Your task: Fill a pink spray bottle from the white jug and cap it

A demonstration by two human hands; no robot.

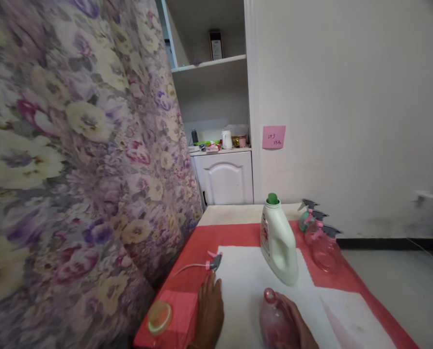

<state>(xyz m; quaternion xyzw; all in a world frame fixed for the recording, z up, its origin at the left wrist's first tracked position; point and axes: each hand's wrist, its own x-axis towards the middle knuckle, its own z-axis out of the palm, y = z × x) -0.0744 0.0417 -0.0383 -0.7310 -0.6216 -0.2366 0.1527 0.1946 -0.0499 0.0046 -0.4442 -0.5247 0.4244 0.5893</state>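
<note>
Right hand (pixel 299 324) grips pink translucent uncapped bottle (pixel 274 321); left hand (pixel 209 310) open beside spray head (pixel 215 263).

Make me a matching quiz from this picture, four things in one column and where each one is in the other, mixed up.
1 detergent bottle
2 spray head
3 open pink bottle
4 sticky note

A held in the right hand
B stuck on the wall
C upright on the white cloth
D lying by the left hand

Pairs: 1-C, 2-D, 3-A, 4-B
</note>
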